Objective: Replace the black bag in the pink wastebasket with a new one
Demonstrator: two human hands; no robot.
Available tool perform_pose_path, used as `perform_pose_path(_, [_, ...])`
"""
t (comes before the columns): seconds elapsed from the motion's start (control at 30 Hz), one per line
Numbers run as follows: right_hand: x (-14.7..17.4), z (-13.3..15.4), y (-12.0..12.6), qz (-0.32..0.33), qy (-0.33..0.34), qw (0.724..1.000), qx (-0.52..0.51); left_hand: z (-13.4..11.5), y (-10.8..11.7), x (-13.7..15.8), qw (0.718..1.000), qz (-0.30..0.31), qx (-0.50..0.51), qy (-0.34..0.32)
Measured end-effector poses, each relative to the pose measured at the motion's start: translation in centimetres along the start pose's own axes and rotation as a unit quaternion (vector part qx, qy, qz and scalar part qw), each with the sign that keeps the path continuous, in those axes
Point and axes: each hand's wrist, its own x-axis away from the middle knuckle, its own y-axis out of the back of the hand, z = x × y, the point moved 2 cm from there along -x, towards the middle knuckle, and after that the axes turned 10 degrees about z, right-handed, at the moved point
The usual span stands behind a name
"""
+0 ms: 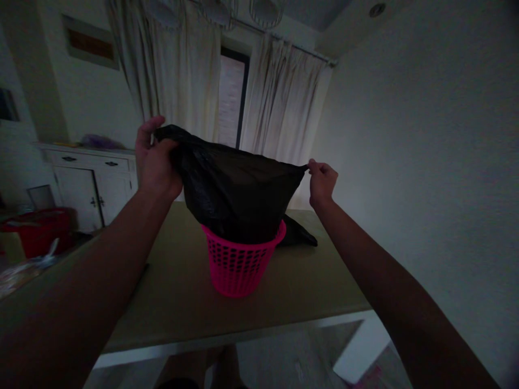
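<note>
Dim room lighting applies throughout: pale walls [425, 162] enclose the space, cream curtains [190, 81] hang from a rail on both sides of a dark-framed window [232, 100], and no brand, label or legible writing can be made out on any item. Across the middle of the view runs a beige table [178, 302] with a lighter edge strip at its near side. At left, against the wall, stands a white cabinet [91, 183] with drawers above and doors below; a red tub [38, 229] sits lower down in front of it. Centred on the table is a black plastic bag [231, 189], thin and slightly glossy, creased, stretched wide between both hands, with its lower part gathered down into a pink basket [239, 265]. This basket is round, tapered toward the base, and perforated with rows of small holes; it stands upright on the table top. A second piece of black plastic [298, 232] lies on the table just behind the basket at its right side. Left hand [156, 162]: fingers curled and clamped on the bag's upper left edge, thumb raised above it. Right hand [322, 181]: fingertips pinched together on the bag's upper right corner, pulling the film taut.
</note>
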Motion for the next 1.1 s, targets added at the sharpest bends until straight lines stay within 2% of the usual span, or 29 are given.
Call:
perform_pose_path(0.03, [0.4,1.1,0.1,-0.015,0.049,0.998,0.038,-0.9,-0.7,0.2,0.999,0.034,0.016,-0.016])
perform_pose_path(0.07, [0.9,2.4,-0.2,-0.003,0.104,0.993,0.064,-1.8,-1.6,0.6,0.997,0.063,0.038,-0.028])
perform_pose_path(0.1, [1.6,4.0,-0.8,0.041,0.160,0.983,0.079,-2.9,-2.9,1.2,0.994,0.083,0.064,-0.036])
perform_pose_path(0.17, [3.7,6.9,-3.0,0.242,0.237,0.937,0.086,-5.0,-5.8,3.0,0.987,0.112,0.103,-0.054])
perform_pose_path(0.23, [6.3,8.6,-5.8,0.443,0.230,0.864,0.072,-6.9,-8.7,5.0,0.979,0.153,0.121,-0.052])
perform_pose_path(0.27, [7.6,8.9,-7.2,0.517,0.209,0.828,0.063,-7.5,-9.8,5.9,0.972,0.189,0.136,-0.037])
perform_pose_path(0.3, [8.7,8.7,-8.3,0.568,0.184,0.800,0.057,-7.9,-10.3,6.6,0.963,0.219,0.152,-0.025])
perform_pose_path(0.33, [9.6,8.3,-9.2,0.593,0.159,0.787,0.052,-8.0,-10.4,7.2,0.955,0.251,0.154,-0.024])
perform_pose_path(0.37, [10.2,7.5,-9.7,0.600,0.134,0.787,0.051,-7.9,-9.9,7.5,0.950,0.278,0.141,-0.034])
perform_pose_path(0.4, [10.4,6.6,-10.0,0.591,0.111,0.798,0.051,-7.4,-9.0,7.7,0.947,0.294,0.114,-0.054])
perform_pose_path(0.47, [10.4,4.8,-9.9,0.546,0.068,0.833,0.056,-5.8,-6.4,8.0,0.954,0.284,0.010,-0.100])
perform_pose_path(0.5, [10.2,4.1,-9.7,0.521,0.053,0.850,0.058,-4.7,-5.3,8.2,0.952,0.290,-0.049,-0.078])
perform_pose_path(0.57, [10.0,3.4,-9.5,0.482,0.039,0.873,0.066,-2.4,-4.1,9.1,0.921,0.352,-0.164,-0.009])
perform_pose_path(0.63, [10.4,3.6,-9.9,0.483,0.060,0.869,0.085,-0.7,-4.7,10.2,0.901,0.385,-0.199,0.026])
perform_pose_path(0.73, [11.3,4.8,-11.0,0.526,0.136,0.833,0.107,0.6,-7.4,11.3,0.916,0.377,-0.113,0.084])
perform_pose_path(0.8, [11.3,5.2,-10.8,0.554,0.177,0.804,0.127,0.9,-8.7,11.3,0.937,0.317,-0.028,0.143])
perform_pose_path(0.9, [9.3,4.4,-8.2,0.595,0.191,0.739,0.251,0.9,-8.5,11.0,0.951,0.183,0.095,0.232])
perform_pose_path(0.97, [7.1,3.6,-5.7,0.598,0.188,0.682,0.376,0.7,-7.7,10.9,0.947,0.135,0.132,0.259])
perform_pose_path(1.03, [5.0,3.3,-3.5,0.575,0.201,0.630,0.481,0.7,-7.2,10.9,0.945,0.155,0.106,0.268])
perform_pose_path(1.1, [3.8,4.0,-2.0,0.533,0.240,0.607,0.538,1.0,-7.3,11.1,0.938,0.210,0.026,0.274])
